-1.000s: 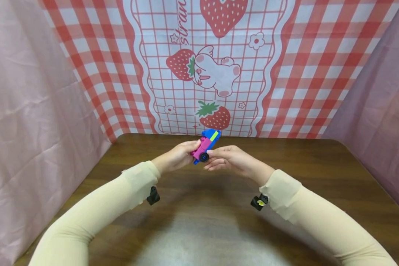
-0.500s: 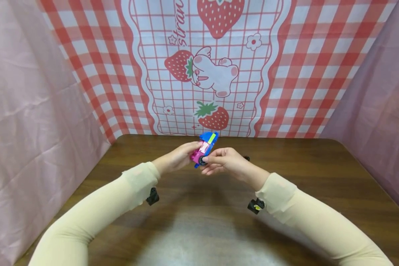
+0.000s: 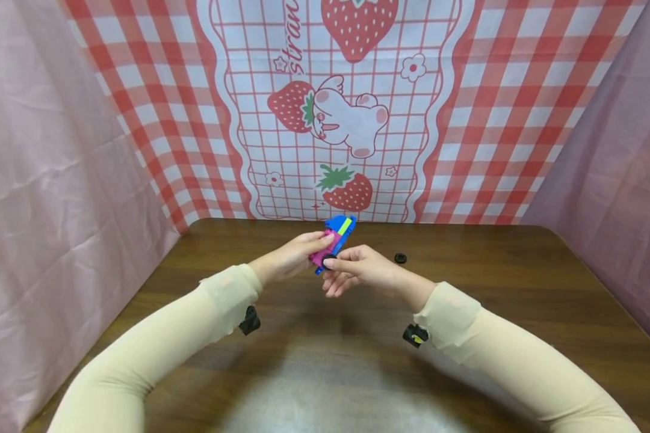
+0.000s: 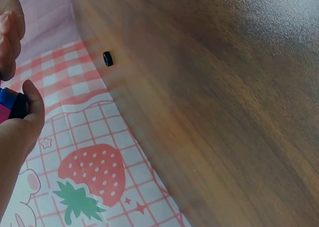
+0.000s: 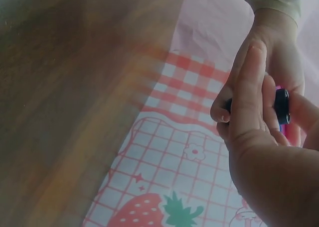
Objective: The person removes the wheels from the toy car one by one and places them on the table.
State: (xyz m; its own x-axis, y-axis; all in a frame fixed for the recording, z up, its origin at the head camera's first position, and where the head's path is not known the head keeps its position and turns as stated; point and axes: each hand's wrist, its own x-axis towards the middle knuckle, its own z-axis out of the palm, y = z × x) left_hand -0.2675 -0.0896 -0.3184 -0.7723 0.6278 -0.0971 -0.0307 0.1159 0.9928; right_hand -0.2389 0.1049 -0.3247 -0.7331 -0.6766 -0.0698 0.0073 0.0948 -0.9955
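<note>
A small toy car of blue and pink bricks with a lime strip is held above the table, nose tilted up. My left hand grips its pink rear from the left. My right hand pinches the black wheel on the car's near side with thumb and forefinger. The right wrist view shows that wheel between my fingertips, with the left hand behind it. In the left wrist view only a corner of the car shows beside my thumb.
A loose black wheel lies on the brown wooden table just right of my hands, also seen in the left wrist view as a small black wheel. Pink and strawberry-check cloth walls the table on three sides.
My right hand has moved left and closed its fingertips on the car's wheel. That shift uncovered the loose black wheel on the table. The car has dropped slightly.
</note>
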